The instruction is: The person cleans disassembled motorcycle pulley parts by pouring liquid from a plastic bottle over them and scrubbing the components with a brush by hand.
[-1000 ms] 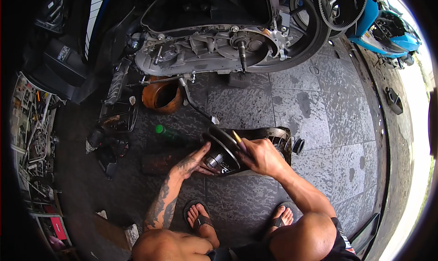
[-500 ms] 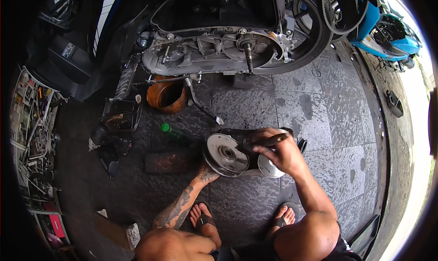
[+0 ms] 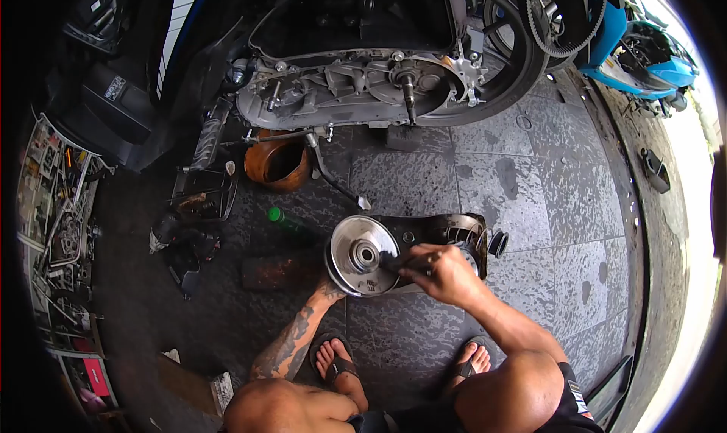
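A round metal pulley point(image 3: 350, 240) faces up with its shiny dish and central hub showing. My left hand point(image 3: 330, 290) grips it from below at its lower left edge, the fingers mostly hidden under it. My right hand point(image 3: 443, 274) is closed on a dark brush point(image 3: 390, 263), whose bristles are at the right part of the dish. Beneath and to the right lies a dark engine cover point(image 3: 432, 225) on the tiled floor.
A scooter's open engine case point(image 3: 333, 92) and wheel stand ahead. An orange-brown pot point(image 3: 276, 160), a green-capped bottle point(image 3: 279, 216) and a rusty block point(image 3: 269, 272) are on the floor. A tool rack point(image 3: 64, 236) is at the left.
The pulley was tipped on edge, then turned its flat face up, and now shows its dished side. My right hand has swung back with the brush to the pulley. The view shifted slightly.
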Motion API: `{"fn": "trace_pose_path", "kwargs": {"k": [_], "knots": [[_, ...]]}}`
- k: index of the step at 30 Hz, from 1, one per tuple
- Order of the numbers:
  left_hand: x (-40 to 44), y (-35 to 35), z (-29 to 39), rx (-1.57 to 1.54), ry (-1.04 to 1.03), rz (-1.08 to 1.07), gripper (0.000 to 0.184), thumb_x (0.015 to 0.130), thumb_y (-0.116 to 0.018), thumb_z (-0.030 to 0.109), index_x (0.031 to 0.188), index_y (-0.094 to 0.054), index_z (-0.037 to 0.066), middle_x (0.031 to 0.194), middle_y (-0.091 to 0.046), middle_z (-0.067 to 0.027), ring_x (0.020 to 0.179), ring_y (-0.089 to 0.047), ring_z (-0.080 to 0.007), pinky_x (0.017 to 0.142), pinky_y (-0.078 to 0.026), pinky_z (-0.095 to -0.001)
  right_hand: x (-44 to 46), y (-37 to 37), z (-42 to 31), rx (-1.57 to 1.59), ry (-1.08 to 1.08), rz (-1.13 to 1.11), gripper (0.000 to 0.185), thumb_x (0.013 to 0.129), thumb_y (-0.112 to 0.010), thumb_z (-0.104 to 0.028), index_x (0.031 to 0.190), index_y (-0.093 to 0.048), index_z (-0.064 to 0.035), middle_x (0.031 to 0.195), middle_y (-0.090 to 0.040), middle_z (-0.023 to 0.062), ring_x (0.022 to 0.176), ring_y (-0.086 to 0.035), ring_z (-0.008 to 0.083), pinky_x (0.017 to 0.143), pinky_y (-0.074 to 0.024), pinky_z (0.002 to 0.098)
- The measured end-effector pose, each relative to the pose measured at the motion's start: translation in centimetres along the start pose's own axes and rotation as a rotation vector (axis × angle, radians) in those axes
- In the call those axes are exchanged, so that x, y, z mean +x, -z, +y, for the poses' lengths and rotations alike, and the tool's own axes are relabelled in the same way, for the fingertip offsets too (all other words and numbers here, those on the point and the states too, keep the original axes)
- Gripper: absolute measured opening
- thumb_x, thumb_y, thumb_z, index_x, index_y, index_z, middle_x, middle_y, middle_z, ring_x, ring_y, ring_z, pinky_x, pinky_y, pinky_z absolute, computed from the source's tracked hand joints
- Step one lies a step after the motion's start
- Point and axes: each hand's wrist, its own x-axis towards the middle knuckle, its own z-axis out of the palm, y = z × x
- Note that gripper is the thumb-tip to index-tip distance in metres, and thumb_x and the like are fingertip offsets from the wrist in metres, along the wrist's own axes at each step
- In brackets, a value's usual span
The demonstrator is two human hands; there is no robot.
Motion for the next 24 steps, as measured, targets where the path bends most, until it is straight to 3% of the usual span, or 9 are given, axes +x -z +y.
{"fn": "trace_pose_path", "kwargs": {"k": [3,6,7,9,12,14,18,21,24], "knots": [[-0.1,0.6,-0.4,0.004,-0.013,-0.003,0.026,0.086,-0.054,0.02,0.088,-0.072,0.003,0.097,-0.071,-0.01,0.087,-0.068,-0.0189,0.079,-0.051,-0.0272,1.1,-1.3,-1.3,0.32,-0.019,-0.04,0.014,0.084,-0.069,-0.008,0.097,-0.069,-0.0007,0.096,-0.07,0.0133,0.087,-0.07,0.0289,0.076,-0.0547,0.0346],[-0.7,-0.2,-1.5,0.004,-0.007,-0.004,0.026,0.086,-0.053,0.021,0.089,-0.072,0.003,0.098,-0.071,-0.0098,0.087,-0.068,-0.019,0.079,-0.051,-0.0274,3.8,-1.7,-0.9,0.322,-0.029,0.215,0.014,0.086,-0.066,-0.006,0.098,-0.069,-0.001,0.095,-0.07,0.0138,0.088,-0.07,0.0299,0.074,-0.0546,0.0352],[-0.9,-0.3,-1.6,0.005,-0.006,-0.002,0.026,0.086,-0.053,0.021,0.09,-0.072,0.003,0.098,-0.071,-0.0097,0.088,-0.068,-0.0191,0.079,-0.051,-0.0275,4.3,-1.2,0.6,0.13,0.041,0.315,0.013,0.085,-0.066,-0.006,0.098,-0.068,-0.001,0.092,-0.069,0.0165,0.082,-0.069,0.0332,0.071,-0.0545,0.0381],[-1.1,-0.5,-2.1,0.002,0.012,0.009,0.026,0.087,-0.053,0.022,0.09,-0.071,0.003,0.099,-0.07,-0.0096,0.088,-0.068,-0.0192,0.08,-0.05,-0.0277,3.0,0.5,2.1,-0.142,-0.098,0.196,0.015,0.084,-0.067,-0.007,0.097,-0.067,-0.0007,0.09,-0.068,0.0199,0.077,-0.068,0.0359,0.067,-0.054,0.0411],[-1.4,-0.8,-2.5,-0.009,0.033,0.015,0.027,0.087,-0.052,0.022,0.091,-0.071,0.004,0.099,-0.07,-0.0094,0.089,-0.067,-0.0193,0.08,-0.05,-0.028,0.2,-0.5,0.1,0.039,-0.109,0.052,0.015,0.082,-0.071,-0.012,0.092,-0.069,-0.0013,0.082,-0.068,0.0179,0.075,-0.068,0.0343,0.067,-0.0527,0.0409],[-1.4,-0.9,-2.5,-0.008,0.038,0.008,0.027,0.087,-0.052,0.023,0.092,-0.071,0.004,0.1,-0.07,-0.0093,0.089,-0.067,-0.0194,0.08,-0.05,-0.0281,0.8,-1.5,-1.4,0.175,-0.116,0.045,0.013,0.083,-0.071,-0.012,0.093,-0.069,-0.0027,0.082,-0.07,0.0144,0.079,-0.069,0.0317,0.071,-0.0527,0.0382],[-1.4,-1.1,-2.9,-0.003,0.041,0.0,0.027,0.087,-0.051,0.023,0.093,-0.07,0.004,0.101,-0.069,-0.0091,0.091,-0.066,-0.0196,0.081,-0.05,-0.0285,2.9,-1.3,-0.5,0.086,-0.102,0.297,0.011,0.086,-0.067,-0.007,0.093,-0.068,0.0013,0.092,-0.069,0.018,0.081,-0.069,0.0338,0.067,-0.0542,0.0382],[-1.7,-1.2,-2.8,-0.004,0.046,0.002,0.028,0.088,-0.051,0.024,0.094,-0.07,0.005,0.102,-0.069,-0.0089,0.091,-0.066,-0.0197,0.081,-0.05,-0.0288,2.8,-2.0,-1.8,0.249,0.008,0.308,0.012,0.086,-0.067,-0.007,0.094,-0.068,0.0014,0.091,-0.069,0.016,0.082,-0.07,0.0319,0.07,-0.0544,0.0366],[-1.8,-1.3,-3.1,-0.002,0.055,0.006,0.028,0.088,-0.05,0.024,0.095,-0.069,0.005,0.103,-0.069,-0.0087,0.092,-0.065,-0.0199,0.081,-0.049,-0.029,0.8,-1.6,-1.6,0.353,-0.087,0.146,0.014,0.086,-0.069,-0.01,0.094,-0.068,0.0003,0.088,-0.07,0.0114,0.083,-0.069,0.0248,0.074,-0.0536,0.0342]]}}
